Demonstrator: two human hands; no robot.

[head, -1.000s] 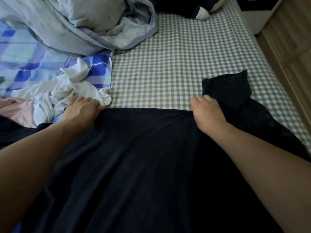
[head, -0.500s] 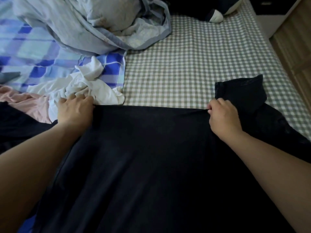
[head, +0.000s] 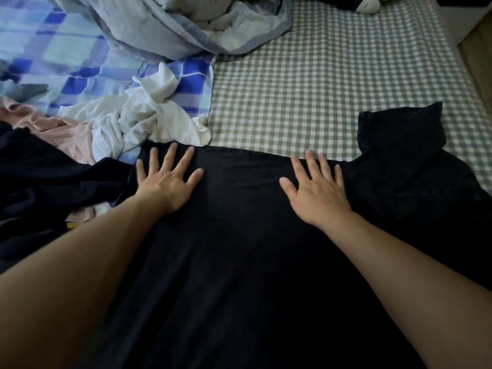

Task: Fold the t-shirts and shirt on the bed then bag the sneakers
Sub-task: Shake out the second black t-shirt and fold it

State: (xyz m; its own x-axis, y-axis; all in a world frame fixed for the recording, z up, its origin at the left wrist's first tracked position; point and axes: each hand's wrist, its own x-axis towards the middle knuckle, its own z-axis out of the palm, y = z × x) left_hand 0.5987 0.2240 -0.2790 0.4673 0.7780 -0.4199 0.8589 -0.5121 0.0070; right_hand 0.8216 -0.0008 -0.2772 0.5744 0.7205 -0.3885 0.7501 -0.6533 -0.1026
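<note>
Both hands released the pinched far edge since half a second ago. Left hand [head: 167, 179] and right hand [head: 315, 191] now lie flat, fingers spread, pressing the black t-shirt [head: 239, 249] at frame centre on the checked bed [head: 292, 102]. Risk: smoothing outward drags fabric into the white garment [head: 149, 121] at centre left, rumpling the edge.

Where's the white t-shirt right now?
The white t-shirt lies crumpled on the bed's left side, just beyond the left hand, between the pink garment and the checked sheet.
</note>
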